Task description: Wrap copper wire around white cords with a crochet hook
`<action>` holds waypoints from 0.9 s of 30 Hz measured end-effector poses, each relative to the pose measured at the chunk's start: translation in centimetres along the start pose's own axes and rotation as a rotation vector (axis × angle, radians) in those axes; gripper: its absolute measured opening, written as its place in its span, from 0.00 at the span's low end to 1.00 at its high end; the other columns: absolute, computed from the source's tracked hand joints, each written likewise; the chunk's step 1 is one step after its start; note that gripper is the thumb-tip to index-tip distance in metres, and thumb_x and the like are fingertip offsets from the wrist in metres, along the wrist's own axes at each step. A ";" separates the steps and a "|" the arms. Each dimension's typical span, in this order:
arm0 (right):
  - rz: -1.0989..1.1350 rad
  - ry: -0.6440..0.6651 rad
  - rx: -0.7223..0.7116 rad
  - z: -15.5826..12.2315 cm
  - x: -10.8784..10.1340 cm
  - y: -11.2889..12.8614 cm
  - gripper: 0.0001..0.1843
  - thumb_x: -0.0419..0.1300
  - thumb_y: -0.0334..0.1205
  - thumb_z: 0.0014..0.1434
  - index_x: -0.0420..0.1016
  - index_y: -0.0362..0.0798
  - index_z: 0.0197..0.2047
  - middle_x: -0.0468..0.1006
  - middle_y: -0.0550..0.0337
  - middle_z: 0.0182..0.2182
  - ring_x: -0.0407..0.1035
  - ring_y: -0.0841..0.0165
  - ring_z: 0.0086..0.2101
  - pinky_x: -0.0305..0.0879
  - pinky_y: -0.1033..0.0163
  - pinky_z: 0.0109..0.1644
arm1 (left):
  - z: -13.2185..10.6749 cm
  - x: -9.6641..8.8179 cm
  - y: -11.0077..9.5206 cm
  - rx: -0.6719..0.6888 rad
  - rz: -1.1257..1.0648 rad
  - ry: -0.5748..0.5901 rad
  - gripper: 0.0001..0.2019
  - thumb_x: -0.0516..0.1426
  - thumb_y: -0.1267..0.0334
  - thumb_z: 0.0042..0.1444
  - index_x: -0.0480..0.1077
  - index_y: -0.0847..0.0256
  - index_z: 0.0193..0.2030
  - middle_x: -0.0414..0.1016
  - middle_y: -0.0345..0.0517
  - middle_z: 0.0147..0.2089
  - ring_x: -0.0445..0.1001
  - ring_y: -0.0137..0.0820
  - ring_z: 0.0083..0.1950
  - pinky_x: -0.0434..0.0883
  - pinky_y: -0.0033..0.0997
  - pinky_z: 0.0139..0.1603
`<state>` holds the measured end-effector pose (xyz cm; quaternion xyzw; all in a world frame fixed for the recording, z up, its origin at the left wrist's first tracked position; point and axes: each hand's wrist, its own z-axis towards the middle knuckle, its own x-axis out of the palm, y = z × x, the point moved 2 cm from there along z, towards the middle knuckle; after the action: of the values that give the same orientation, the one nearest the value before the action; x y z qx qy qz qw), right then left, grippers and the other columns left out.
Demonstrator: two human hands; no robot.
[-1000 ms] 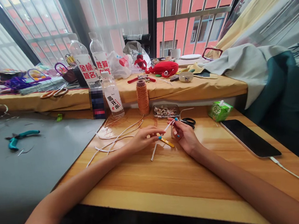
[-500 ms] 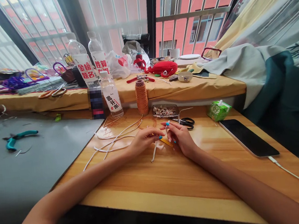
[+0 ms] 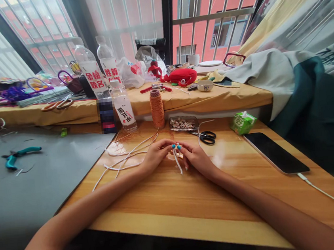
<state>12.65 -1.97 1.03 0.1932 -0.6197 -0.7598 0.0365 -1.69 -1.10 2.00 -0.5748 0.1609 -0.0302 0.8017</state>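
Over the wooden table (image 3: 174,195), my left hand (image 3: 158,154) and my right hand (image 3: 198,157) meet with thumbs and fingertips close together. Both are closed in a pinch on a white cord (image 3: 177,163), whose short end hangs down between them. The yellow strip seen between the hands before is mostly hidden by the fingers now. A longer stretch of white cord (image 3: 125,158) lies in loops to the left of my left hand. Just beyond my right hand are black-handled scissors (image 3: 207,137) and a clear tray of small pieces (image 3: 184,123).
An orange thread spool (image 3: 157,109) and a water bottle (image 3: 124,109) stand at the table's back. On the right lie a phone (image 3: 277,152) with its cable and a green carton (image 3: 242,123). Teal pliers (image 3: 21,156) rest on the grey mat (image 3: 42,186) at left.
My hands have drawn together, the right one moving left. The short white cord end now hangs between the thumbs, and the yellow strip is largely covered. The view has shifted slightly.
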 end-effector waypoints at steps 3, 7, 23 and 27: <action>-0.042 -0.037 -0.007 -0.2 -0.1 0.2 0.18 0.48 0.42 0.56 0.68 0.45 0.47 0.62 0.70 0.09 0.56 0.76 0.10 0.51 0.72 0.16 | -0.1 0.0 0.2 -0.006 0.028 0.014 0.10 0.53 0.63 0.50 0.70 0.64 0.38 0.71 0.41 0.31 0.64 0.23 0.27 0.62 0.21 0.29; -0.070 -0.105 -0.006 -0.5 -0.1 0.8 0.16 0.50 0.43 0.55 0.72 0.47 0.42 0.62 0.70 0.09 0.55 0.77 0.10 0.50 0.71 0.15 | -0.2 0.0 0.2 -0.018 0.030 0.023 0.12 0.54 0.59 0.49 0.69 0.64 0.37 0.69 0.40 0.29 0.62 0.22 0.25 0.61 0.21 0.26; -0.232 -0.181 -0.147 -0.8 -0.2 1.4 0.14 0.50 0.39 0.55 0.74 0.50 0.41 0.77 0.58 0.36 0.69 0.64 0.37 0.61 0.62 0.40 | -0.2 0.2 -0.2 -0.134 -0.181 0.092 0.13 0.55 0.60 0.47 0.67 0.66 0.38 0.64 0.35 0.22 0.53 0.16 0.16 0.50 0.19 0.16; -0.242 -0.192 -0.153 -0.6 -0.3 1.2 0.14 0.50 0.39 0.55 0.74 0.49 0.41 0.77 0.58 0.36 0.69 0.65 0.36 0.62 0.63 0.39 | -0.2 0.3 -0.1 -0.117 -0.143 0.101 0.13 0.55 0.61 0.47 0.67 0.67 0.38 0.62 0.34 0.20 0.54 0.17 0.16 0.50 0.20 0.16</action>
<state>12.91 -2.75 2.20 0.1898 -0.5330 -0.8185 -0.1002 -1.49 -1.41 1.96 -0.6283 0.1610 -0.1069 0.7536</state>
